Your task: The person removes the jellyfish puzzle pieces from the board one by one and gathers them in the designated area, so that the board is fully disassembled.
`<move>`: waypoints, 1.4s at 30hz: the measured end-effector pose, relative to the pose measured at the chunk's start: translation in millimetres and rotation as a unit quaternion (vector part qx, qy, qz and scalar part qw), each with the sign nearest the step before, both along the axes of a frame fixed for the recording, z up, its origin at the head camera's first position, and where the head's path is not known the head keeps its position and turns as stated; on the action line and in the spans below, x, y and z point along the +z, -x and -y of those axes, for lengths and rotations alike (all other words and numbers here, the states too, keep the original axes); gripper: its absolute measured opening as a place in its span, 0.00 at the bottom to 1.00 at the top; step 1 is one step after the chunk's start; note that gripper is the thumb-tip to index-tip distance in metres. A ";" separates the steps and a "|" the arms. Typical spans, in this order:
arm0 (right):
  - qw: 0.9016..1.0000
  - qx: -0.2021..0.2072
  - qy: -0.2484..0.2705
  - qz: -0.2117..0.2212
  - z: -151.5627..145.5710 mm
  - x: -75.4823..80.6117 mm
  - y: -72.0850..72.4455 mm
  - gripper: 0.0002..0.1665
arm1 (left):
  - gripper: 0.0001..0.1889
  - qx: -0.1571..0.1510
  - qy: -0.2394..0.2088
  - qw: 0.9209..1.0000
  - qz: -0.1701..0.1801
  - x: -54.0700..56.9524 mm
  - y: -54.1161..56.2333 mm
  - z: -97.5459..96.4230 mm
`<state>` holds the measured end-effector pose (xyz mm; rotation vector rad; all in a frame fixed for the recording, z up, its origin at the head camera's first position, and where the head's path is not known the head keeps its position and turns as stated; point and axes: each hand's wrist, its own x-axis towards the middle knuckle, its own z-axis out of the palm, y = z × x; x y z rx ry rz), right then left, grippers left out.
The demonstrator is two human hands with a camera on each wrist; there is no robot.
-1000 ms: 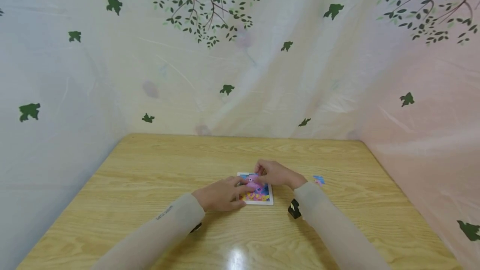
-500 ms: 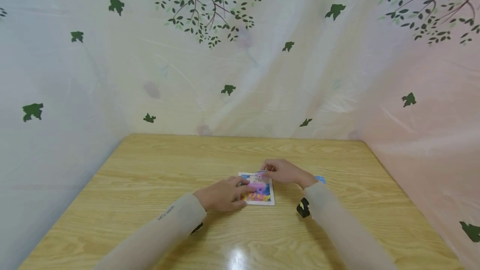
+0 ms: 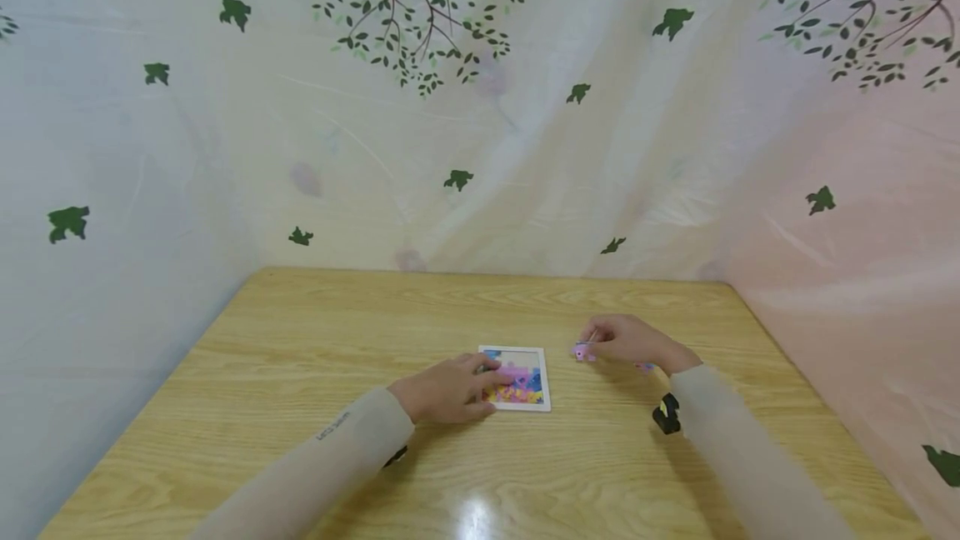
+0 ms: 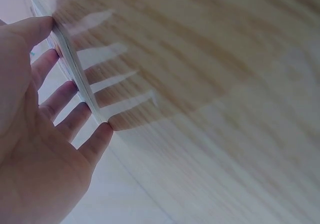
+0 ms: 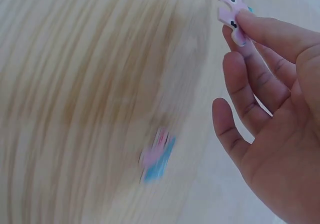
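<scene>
A small jigsaw puzzle in a white frame tray lies on the table. Its lower part shows pink, blue and yellow pieces, while a pale bare area shows in the upper part. My left hand rests over the tray's left side, fingers spread and mostly straight; in the left wrist view the fingertips line the tray's edge. To the right of the tray, my right hand pinches a pink jigsaw piece with printed eyes between thumb and fingers.
Another jigsaw piece, pink and blue, lies loose on the wooden table beneath the right hand. A light curtain with printed leaves surrounds the table's back and sides.
My right hand has lifted the pink piece out of the tray and carried it to the right, exposing the pale backing. The left hand stays on the tray.
</scene>
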<state>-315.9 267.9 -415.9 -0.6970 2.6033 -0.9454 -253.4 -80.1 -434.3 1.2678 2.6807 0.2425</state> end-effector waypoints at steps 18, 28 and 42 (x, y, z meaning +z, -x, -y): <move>0.998 -0.040 0.013 0.038 -38.1 -10.1 -3.2 0.08 | 0.29 -0.007 0.002 1.000 -0.010 -0.5 -1.0 0.0; 0.999 -0.036 0.006 0.035 -40.8 -11.2 0.0 0.09 | 0.29 -0.010 0.000 1.000 -0.016 -2.2 1.0 0.4; 0.997 -0.046 0.032 0.052 -40.8 -13.2 2.0 0.14 | 0.29 -0.014 0.003 1.000 -0.024 -6.0 4.9 1.3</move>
